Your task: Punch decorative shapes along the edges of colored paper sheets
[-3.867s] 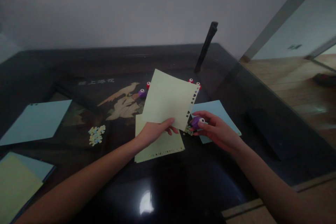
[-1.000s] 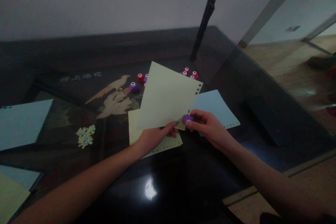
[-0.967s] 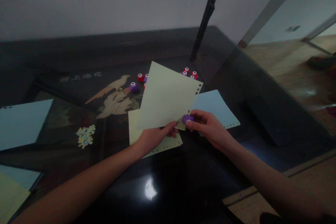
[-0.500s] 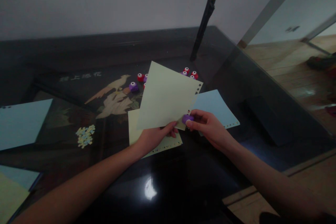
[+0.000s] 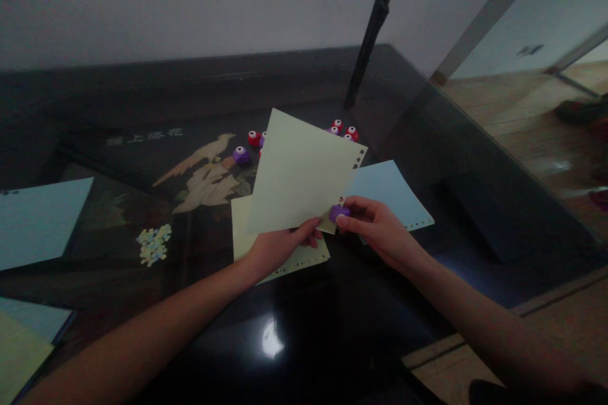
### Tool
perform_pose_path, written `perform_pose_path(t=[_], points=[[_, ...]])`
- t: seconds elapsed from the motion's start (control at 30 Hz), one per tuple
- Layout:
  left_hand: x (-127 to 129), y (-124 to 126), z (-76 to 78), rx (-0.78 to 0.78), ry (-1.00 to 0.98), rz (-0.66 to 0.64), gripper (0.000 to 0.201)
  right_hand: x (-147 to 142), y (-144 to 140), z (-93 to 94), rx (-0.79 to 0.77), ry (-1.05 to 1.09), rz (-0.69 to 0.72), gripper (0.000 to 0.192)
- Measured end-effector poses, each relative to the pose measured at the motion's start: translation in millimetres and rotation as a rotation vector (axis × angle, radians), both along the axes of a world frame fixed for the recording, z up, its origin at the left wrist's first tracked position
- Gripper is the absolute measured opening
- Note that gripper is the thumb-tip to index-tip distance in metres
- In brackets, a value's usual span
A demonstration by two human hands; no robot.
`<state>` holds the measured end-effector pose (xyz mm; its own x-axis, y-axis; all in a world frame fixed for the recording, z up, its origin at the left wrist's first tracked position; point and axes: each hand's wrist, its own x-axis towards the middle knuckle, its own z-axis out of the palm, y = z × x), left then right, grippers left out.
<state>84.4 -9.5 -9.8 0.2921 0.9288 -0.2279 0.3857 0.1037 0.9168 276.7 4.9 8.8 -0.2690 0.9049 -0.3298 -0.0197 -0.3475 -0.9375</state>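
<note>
My left hand (image 5: pixel 289 243) pinches the lower edge of a pale yellow sheet of paper (image 5: pixel 304 174), raised at a tilt over the table. Small shaped holes run along the sheet's right edge. Between the thumb and fingers of my right hand (image 5: pixel 373 221) is a purple craft punch (image 5: pixel 339 212), set on that same edge near the lower corner. Under the raised sheet lies another yellow sheet (image 5: pixel 241 218) with holes along its near edge. A blue sheet (image 5: pixel 387 186), also punched along one edge, lies behind my right hand.
Red and purple punches (image 5: pixel 241 155) stand behind the raised sheet. A pile of small paper cut-outs (image 5: pixel 154 245) lies left on the dark glossy table (image 5: pixel 199 342). Blue paper (image 5: pixel 42 221) and yellow paper (image 5: pixel 21 354) are at far left. A dark post (image 5: pixel 368 50) rises at the back.
</note>
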Motion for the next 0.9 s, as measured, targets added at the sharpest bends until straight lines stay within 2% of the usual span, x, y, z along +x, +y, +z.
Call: perform_pose_path(t=[0.9], points=[[1.3,0.7,1.9,-0.022,0.050,0.004,0.039,1.2,0.9,-4.7,0.010,0.026,-0.001,0.020]])
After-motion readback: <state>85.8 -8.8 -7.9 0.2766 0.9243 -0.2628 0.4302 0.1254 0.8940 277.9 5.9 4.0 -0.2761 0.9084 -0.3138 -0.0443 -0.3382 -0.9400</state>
